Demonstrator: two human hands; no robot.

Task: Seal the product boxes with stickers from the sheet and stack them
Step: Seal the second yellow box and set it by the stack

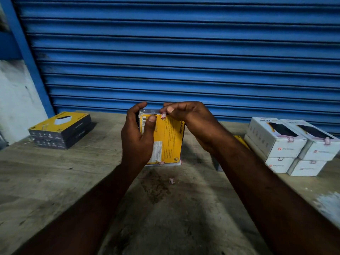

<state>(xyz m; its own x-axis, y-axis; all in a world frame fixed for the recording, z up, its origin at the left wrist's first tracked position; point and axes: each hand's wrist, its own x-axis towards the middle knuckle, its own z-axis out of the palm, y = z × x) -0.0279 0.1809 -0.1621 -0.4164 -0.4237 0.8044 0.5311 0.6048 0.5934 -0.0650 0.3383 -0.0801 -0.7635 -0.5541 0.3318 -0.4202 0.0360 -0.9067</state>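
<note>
L hand [137,138] grips yellow box [168,138] upright on table [55,181], R hand [185,115] presses sticker [163,115] at top edge

The yellow box [165,137] carries lines of black print, a white label panel and a white barcode patch; its top end is silvery grey. The sticker [163,115] on its top edge is white with a red-pink border. A loose sticker [171,180] shows the same pink and white. The left stack [60,129] is yellow on top with dark grey sides. The white boxes [287,146] bear dark pictures, red logos and pink stickers. The shutter [184,52] is blue, ribbed in horizontal bands. The surface [73,181] is grey-brown with a dark stain.
</note>
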